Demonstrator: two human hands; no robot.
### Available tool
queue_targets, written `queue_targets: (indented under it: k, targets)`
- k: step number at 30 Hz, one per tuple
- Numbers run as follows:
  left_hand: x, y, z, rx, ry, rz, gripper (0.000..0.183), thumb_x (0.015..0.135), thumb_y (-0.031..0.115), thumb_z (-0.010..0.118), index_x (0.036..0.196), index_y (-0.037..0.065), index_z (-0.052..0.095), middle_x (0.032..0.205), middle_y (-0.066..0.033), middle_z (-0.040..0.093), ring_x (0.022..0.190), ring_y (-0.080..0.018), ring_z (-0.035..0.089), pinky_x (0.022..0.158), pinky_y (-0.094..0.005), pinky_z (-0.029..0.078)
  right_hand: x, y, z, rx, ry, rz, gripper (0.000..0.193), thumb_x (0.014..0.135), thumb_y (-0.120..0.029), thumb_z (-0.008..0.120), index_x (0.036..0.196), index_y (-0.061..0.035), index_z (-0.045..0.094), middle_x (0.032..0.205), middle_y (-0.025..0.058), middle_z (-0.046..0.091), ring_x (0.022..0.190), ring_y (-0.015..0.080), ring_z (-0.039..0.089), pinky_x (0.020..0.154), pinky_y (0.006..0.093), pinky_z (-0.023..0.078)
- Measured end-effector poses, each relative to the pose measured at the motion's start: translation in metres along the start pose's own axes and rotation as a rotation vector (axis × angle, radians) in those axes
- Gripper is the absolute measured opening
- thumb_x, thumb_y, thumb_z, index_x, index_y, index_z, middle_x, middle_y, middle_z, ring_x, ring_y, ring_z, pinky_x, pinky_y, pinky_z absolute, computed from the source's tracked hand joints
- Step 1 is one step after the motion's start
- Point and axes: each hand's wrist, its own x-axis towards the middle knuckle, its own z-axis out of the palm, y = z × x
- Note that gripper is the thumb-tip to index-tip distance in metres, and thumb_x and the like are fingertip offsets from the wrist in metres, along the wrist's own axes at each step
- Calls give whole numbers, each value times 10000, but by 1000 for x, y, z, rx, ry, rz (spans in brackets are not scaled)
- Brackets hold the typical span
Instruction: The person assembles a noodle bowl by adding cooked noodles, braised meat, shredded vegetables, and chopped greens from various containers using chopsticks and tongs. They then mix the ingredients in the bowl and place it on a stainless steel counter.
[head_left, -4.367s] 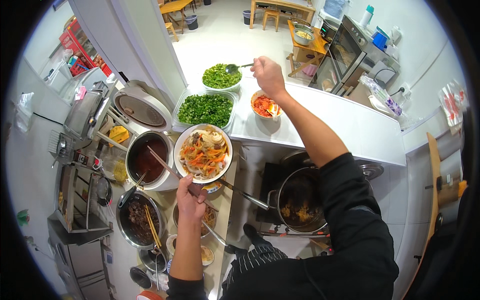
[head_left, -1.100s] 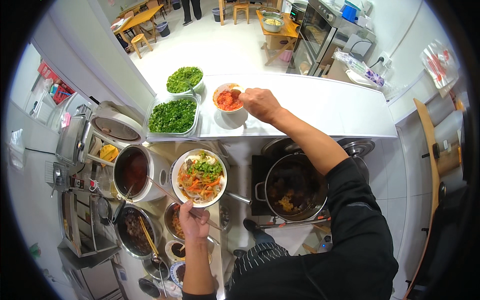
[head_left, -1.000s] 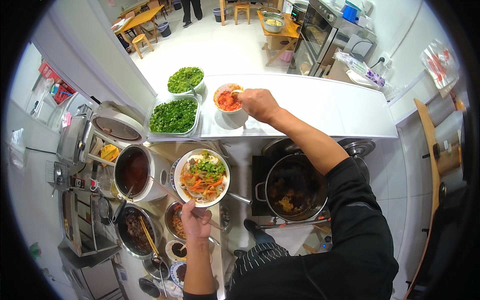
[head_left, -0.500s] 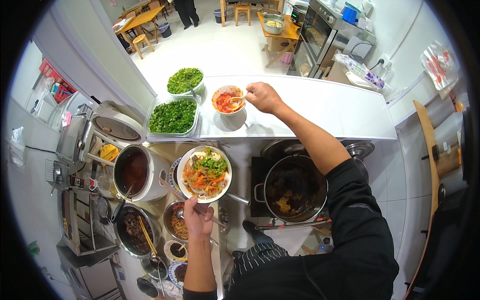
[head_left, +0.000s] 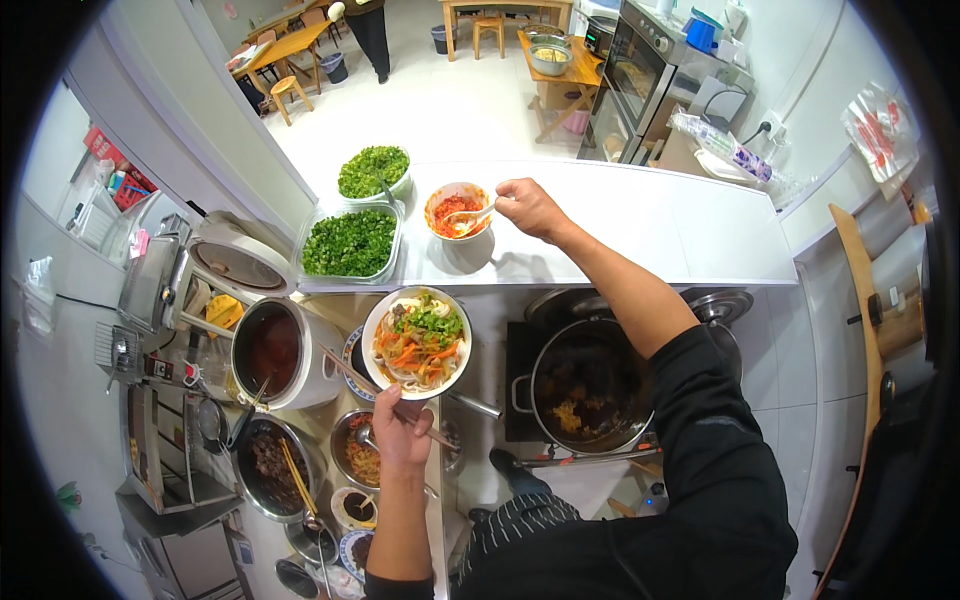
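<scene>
My left hand [head_left: 403, 428] is closed round the lower rim of a white bowl of noodles [head_left: 418, 343], topped with carrot strips and chopped greens. A pair of chopsticks [head_left: 352, 372] is pinched under the bowl in that same hand. Over the white counter, my right hand [head_left: 530, 208] grips the handle of a white spoon [head_left: 474, 213]. The spoon's head dips into a small white bowl of chopped red chili [head_left: 452, 196], which stands on the counter. Beside it are a square tub of dark chopped greens [head_left: 349, 243] and a round tub of lighter greens [head_left: 373, 172].
A large pot of dark broth [head_left: 590, 385] sits on a burner below the counter. To the left are a tall pot of red liquid [head_left: 270, 350], a bowl of dark meat [head_left: 275, 460] and a bowl of carrot shreds [head_left: 357, 450]. Someone stands [head_left: 372, 40] beyond the counter.
The spoon has tilted slightly in the chili bowl, and my right hand has moved a little right and down. The noodle bowl stays in my left hand. The person beyond has shifted.
</scene>
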Motion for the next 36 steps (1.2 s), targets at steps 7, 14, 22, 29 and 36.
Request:
queue_targets:
  k: [7, 14, 22, 29, 36]
  targets:
    - [21, 3, 11, 34, -77, 44, 340, 886, 238, 573, 1172, 55, 548, 1074, -36, 665, 782, -77, 615, 400, -199, 307, 8, 3, -1, 449, 35, 252, 183, 853, -76, 517, 674, -82, 552, 588, -57, 427, 515, 44, 344, 457, 226, 274]
    - [43, 5, 25, 29, 11, 83, 379, 871, 243, 595, 1193, 51, 537, 1073, -57, 647, 725, -129, 600, 368, -196, 297, -11, -57, -22, 400, 105, 69, 209, 872, -49, 525, 665, -79, 530, 581, -69, 424, 515, 45, 359, 449, 240, 280]
    - [51, 5, 20, 40, -1, 82, 347, 864, 204, 616, 1180, 130, 493, 1103, -22, 619, 841, -118, 629, 393, -186, 288, -98, -138, 7, -549, -28, -1191, 173, 723, -102, 635, 677, -108, 468, 660, 21, 450, 572, 177, 523, 494, 312, 437]
    - [43, 4, 16, 91, 28, 119, 382, 871, 251, 610, 1207, 89, 530, 1102, -40, 642, 800, -130, 623, 387, -185, 299, -108, -143, 19, -468, -11, -1055, 172, 778, -111, 613, 678, -97, 473, 639, 13, 448, 568, 152, 509, 491, 301, 409]
    - [37, 13, 15, 22, -16, 142, 298, 878, 230, 594, 1140, 96, 543, 1047, -29, 653, 774, -114, 622, 388, -198, 304, -64, -100, 9, 342, 252, 25, 190, 854, -74, 498, 680, -4, 527, 583, 18, 445, 575, 79, 404, 506, 296, 359]
